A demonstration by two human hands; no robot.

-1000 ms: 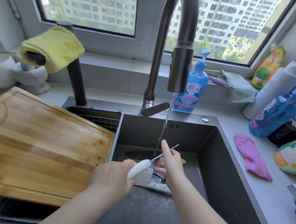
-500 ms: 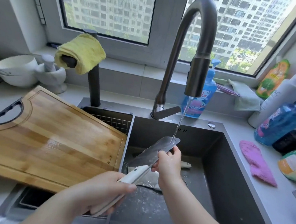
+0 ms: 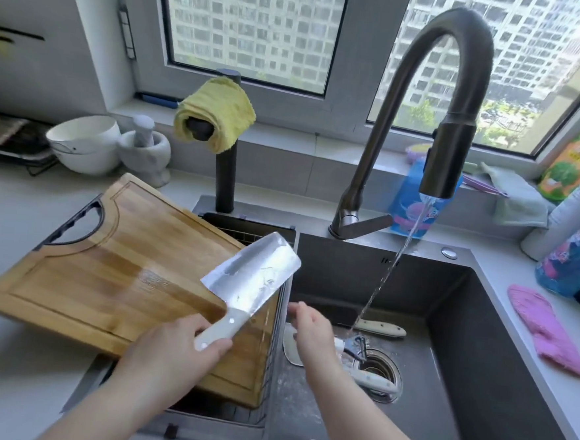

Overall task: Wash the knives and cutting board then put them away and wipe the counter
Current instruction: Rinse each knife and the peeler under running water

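While the tap (image 3: pixel 442 161) runs into the sink (image 3: pixel 478 353), the left hand (image 3: pixel 177 346) is clenched round the white handle of the cleaver (image 3: pixel 254 275), and the blade rises from that grip up and to the right, away from the person, its flat face shining toward the camera. Under and to the left of the blade lies the board (image 3: pixel 106 275), tilted across the left basin; the blade looks lifted off it, though whether the heel brushes the wood cannot be told. Just right of the grip hangs the right hand (image 3: pixel 311 331), fingers loose and holding nothing. The stream (image 3: pixel 380 284) falls farther right again, well apart from the steel, so the cleaver reads as rinsed and on its way out. Two more pieces wait on the sink floor, right of the grip and lower: a knife (image 3: pixel 380 327) beyond the free hand and a second knife (image 3: pixel 373 383) by the drain, both nearer the right hand than the left. Whatever move comes next likely turns on that long axis: the tip points away up and right, the free hand sits close beside the handle end, so any swing to put the cleaver away should go leftward, away from those fingers
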